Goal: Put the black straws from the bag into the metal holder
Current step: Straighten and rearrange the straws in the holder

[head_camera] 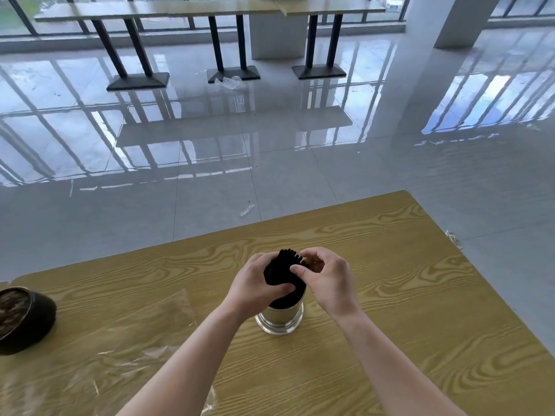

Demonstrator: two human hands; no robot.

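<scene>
A bundle of black straws (pixel 283 270) stands upright in the shiny metal holder (pixel 280 319) on the wooden table (pixel 390 295). My left hand (pixel 253 283) wraps around the left side of the bundle just above the holder's rim. My right hand (pixel 326 274) touches the bundle's right side near the top, thumb and fingers pinched on the straws. The straw tips stick out above both hands. A clear plastic bag (pixel 120 340) lies flat on the table to the left, and I see no straws in it.
A dark round bowl-like container (pixel 24 319) lies tilted at the table's left edge. The table's far edge runs diagonally just behind the holder. Beyond it is a glossy tiled floor with plastic scraps (pixel 247 210) and long tables (pixel 180 10) by the windows.
</scene>
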